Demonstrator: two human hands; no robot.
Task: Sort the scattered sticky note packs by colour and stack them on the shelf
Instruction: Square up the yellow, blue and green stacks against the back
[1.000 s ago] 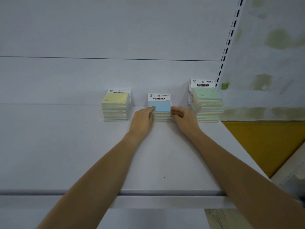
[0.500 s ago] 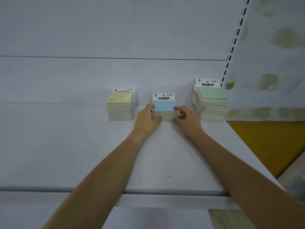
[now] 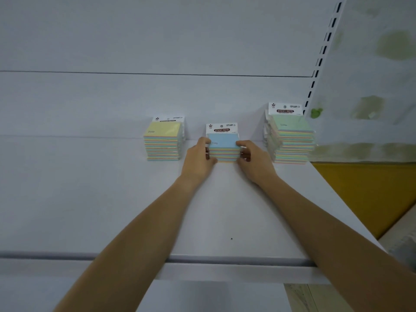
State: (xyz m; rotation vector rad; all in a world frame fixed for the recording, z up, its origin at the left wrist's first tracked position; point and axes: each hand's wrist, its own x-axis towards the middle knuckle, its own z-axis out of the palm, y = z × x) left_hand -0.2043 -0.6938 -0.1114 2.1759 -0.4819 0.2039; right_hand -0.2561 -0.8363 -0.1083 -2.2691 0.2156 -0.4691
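Since a second ago the left hand point(image 3: 198, 158) and right hand point(image 3: 254, 161) have closed in, and their fingers now curl round opposite sides of the blue-topped stack point(image 3: 222, 143). It stands on the shelf point(image 3: 90, 199) between the yellow-topped stack point(image 3: 163, 140) and the green-topped stack point(image 3: 290, 136). Judgement: the stack is being squared, and sorting is nearly done.

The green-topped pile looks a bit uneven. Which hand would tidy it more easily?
Probably the right hand: it grips the blue-topped pile on the side facing the green-topped pile. The left hand would have to cross over the blue one.
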